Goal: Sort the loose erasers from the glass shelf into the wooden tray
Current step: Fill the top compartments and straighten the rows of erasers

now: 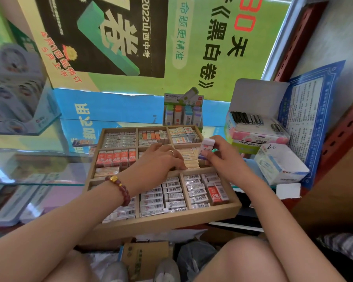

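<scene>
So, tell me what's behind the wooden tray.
A display box holding upright items with green, orange, blue and purple caps stands just behind the wooden tray's far wall. That wall hides the box's base, so whether they touch cannot be seen.
</scene>
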